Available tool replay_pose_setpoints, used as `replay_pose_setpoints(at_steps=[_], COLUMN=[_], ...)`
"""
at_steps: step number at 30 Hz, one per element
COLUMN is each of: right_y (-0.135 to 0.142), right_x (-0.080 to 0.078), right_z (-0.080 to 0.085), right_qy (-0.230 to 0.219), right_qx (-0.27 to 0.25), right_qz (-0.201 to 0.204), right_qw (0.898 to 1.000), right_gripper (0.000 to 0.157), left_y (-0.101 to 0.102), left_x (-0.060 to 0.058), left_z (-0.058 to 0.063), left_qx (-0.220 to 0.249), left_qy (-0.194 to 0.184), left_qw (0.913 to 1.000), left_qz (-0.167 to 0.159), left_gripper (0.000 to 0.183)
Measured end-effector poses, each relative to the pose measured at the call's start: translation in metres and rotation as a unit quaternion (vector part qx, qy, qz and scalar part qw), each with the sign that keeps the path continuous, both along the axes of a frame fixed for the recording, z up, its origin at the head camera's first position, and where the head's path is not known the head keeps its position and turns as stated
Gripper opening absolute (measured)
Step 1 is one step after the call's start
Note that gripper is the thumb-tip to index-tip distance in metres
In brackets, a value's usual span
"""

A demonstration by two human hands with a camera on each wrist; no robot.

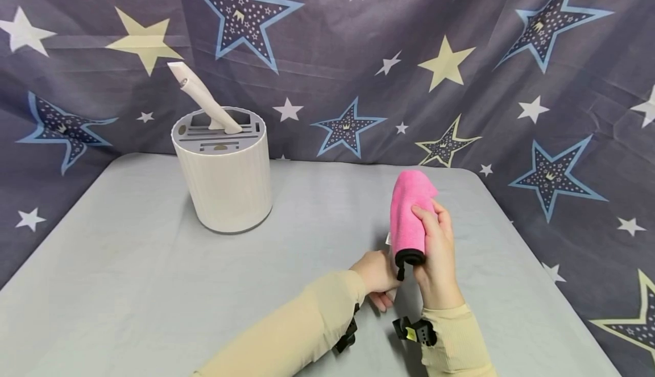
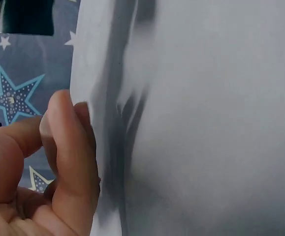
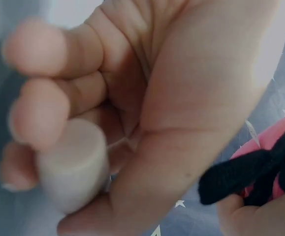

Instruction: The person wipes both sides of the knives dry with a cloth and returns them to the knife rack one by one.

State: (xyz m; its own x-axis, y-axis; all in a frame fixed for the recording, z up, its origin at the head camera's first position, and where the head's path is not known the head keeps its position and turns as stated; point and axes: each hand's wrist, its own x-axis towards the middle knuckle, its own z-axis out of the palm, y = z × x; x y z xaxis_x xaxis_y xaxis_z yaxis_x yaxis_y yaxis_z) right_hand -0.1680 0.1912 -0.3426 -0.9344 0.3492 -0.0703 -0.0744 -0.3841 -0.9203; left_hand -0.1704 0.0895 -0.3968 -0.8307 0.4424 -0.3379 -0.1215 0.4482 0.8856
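My right hand (image 1: 439, 249) grips a rolled pink cloth (image 1: 408, 206) with black edging, which stands tilted above the right half of the table. My left hand (image 1: 377, 272) reaches across just left of and below it. Its fingers and thumb curl round a pale, blunt-ended handle (image 3: 73, 164), best seen in the right wrist view; whatever the handle belongs to is hidden by the hand and cloth. In the left wrist view bent fingers (image 2: 73, 162) show at the left, over the grey cover.
A white ribbed knife block (image 1: 225, 189) with a grey slotted top stands at the back left. A pale handle (image 1: 204, 98) sticks up at a slant from its slots. A grey cover (image 1: 153, 286) lies over the table, and a star-patterned curtain (image 1: 327, 70) hangs behind.
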Motion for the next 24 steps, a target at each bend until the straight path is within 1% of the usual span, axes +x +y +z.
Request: replay_pose_setpoints(at_steps=[2,5,9,11,15,19,22,24], right_y=[0.000,-0.001,-0.001,-0.001,-0.002,-0.003,-0.003,-0.003], right_x=[0.000,-0.001,-0.001,-0.001,0.000,0.000,0.000,0.001], right_z=[0.000,-0.001,-0.001,-0.001,-0.001,-0.001,-0.001,0.000], right_qy=[0.001,0.001,-0.001,-0.003,-0.010,-0.014,-0.016,-0.017], right_qx=[-0.002,-0.003,0.001,0.004,0.008,0.009,0.011,0.011], right_qz=[0.001,0.004,0.006,0.007,0.010,0.012,0.014,0.015], right_qw=[1.000,1.000,1.000,1.000,1.000,1.000,1.000,1.000], right_gripper=[0.025,0.024,0.024,0.025,0.025,0.025,0.025,0.025], left_y=[0.000,-0.001,-0.004,-0.006,-0.010,-0.017,-0.023,-0.027], left_x=[0.000,0.001,0.003,0.004,0.005,0.005,0.005,0.005], left_z=[0.000,0.000,-0.002,-0.003,-0.004,-0.004,-0.004,-0.004], left_qx=[0.003,0.016,0.035,0.043,0.061,0.079,0.084,0.085], left_qy=[-0.008,-0.030,-0.064,-0.074,-0.083,-0.088,-0.085,-0.085], left_qw=[0.9999,0.9993,0.9972,0.9962,0.9946,0.9924,0.9916,0.9914], left_qz=[-0.009,-0.015,-0.016,-0.015,-0.016,-0.034,-0.050,-0.051], left_gripper=[0.022,0.026,0.027,0.026,0.023,0.026,0.029,0.026])
